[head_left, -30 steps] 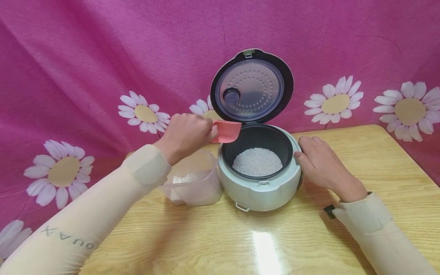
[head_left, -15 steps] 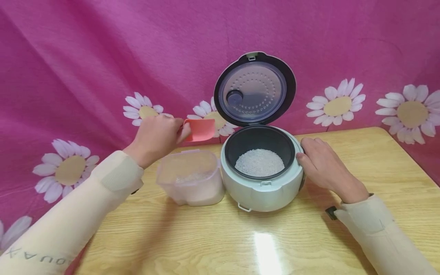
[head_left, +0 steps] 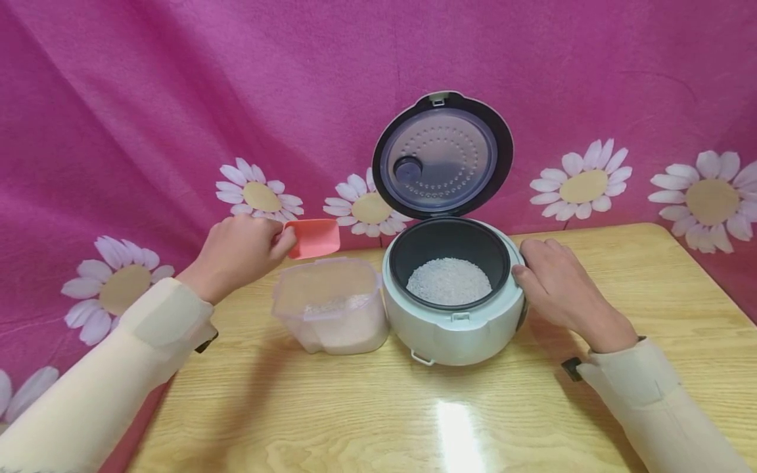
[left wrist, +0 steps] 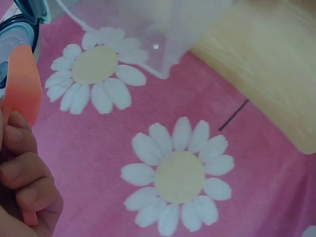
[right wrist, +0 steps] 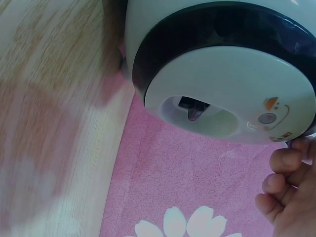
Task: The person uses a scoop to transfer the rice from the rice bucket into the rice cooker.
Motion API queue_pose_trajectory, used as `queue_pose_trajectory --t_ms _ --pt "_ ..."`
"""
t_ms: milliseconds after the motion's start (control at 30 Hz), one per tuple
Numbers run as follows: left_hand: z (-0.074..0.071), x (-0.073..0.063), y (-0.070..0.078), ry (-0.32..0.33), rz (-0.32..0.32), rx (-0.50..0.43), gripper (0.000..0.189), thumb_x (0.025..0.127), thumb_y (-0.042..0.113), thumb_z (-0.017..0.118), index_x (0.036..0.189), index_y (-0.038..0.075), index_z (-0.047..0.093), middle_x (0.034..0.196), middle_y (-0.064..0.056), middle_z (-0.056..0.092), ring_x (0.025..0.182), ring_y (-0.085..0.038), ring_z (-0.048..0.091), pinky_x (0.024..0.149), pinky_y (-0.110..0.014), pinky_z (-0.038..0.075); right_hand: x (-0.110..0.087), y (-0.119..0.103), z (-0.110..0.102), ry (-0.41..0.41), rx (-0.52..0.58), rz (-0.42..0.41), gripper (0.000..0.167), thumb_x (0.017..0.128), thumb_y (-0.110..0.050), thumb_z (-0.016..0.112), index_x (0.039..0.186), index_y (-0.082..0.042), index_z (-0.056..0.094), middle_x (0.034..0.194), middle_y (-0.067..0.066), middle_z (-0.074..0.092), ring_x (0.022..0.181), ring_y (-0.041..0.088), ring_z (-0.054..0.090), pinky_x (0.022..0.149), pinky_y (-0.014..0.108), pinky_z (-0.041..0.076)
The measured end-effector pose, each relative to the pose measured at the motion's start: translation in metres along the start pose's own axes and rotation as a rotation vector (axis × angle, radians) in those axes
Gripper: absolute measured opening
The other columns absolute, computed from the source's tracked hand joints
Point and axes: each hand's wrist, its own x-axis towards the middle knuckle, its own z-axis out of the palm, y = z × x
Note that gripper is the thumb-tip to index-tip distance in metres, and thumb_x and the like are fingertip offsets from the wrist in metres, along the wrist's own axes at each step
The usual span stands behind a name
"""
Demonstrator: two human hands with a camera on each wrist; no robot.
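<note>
My left hand (head_left: 233, 253) holds a pink scoop (head_left: 316, 238) by its handle, raised over the back left of a translucent rice container (head_left: 349, 338); no rice shows in the scoop. Curled fingers (left wrist: 29, 173) wrap the scoop's handle in the left wrist view. Just right of the container stands a pale green rice cooker (head_left: 452, 338), its lid (head_left: 443, 154) raised. White rice (head_left: 449, 281) lies at the bottom of the dark inner pot (head_left: 408, 246). My right hand (head_left: 558, 289) grips the cooker's right rim, fingers bent at its edge in the right wrist view.
The wooden table (head_left: 331, 414) ends at the back against a pink cloth (head_left: 296, 98) printed with daisies. The cooker's raised lid stands close to that cloth. A small handle (head_left: 422, 358) juts from the cooker's lower front.
My left hand has drawn the scoop leftward from beside the cooker's pot, then lowered it slightly behind the container. The right hand stays on the cooker's rim.
</note>
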Motion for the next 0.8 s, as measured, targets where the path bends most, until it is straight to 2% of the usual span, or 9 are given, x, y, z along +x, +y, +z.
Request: queue_pose_trajectory --t_ms 367,633,800 --pt "0.025 -0.025 -0.015 -0.179 -0.067 -0.031 0.043 0.097 0.023 0.052 0.057 0.016 0.042 0.054 0.005 0.033 0.052 -0.012 0.034 0.049 -0.027 0.03 0.001 0.0 0.0 0.003 -0.009 -0.005 0.015 0.096 -0.02 0.051 0.102 -0.007 0.056 0.083 0.007 0.052 0.087 0.025 0.044 0.079 0.042 0.035" --pt "0.039 -0.035 -0.019 -0.218 -0.045 -0.028 0.043 0.097 0.023 0.052 0.056 0.019 0.038 0.055 0.007 0.03 0.053 -0.011 0.031 0.049 -0.028 0.029 0.001 0.001 0.001 0.014 -0.011 -0.016 0.014 0.095 -0.019 0.051 0.1 -0.007 0.056 0.081 0.006 0.051 0.085 0.025 0.044 0.078 0.041 0.035" --pt "0.046 -0.037 -0.02 -0.244 -0.012 0.003 0.045 0.096 0.024 0.056 0.054 0.02 0.04 0.053 0.008 0.033 0.052 -0.011 0.036 0.051 -0.03 0.033 0.001 0.0 0.001 0.012 -0.009 -0.012 0.013 0.095 -0.018 0.052 0.1 -0.007 0.056 0.081 0.006 0.051 0.084 0.024 0.044 0.077 0.041 0.036"
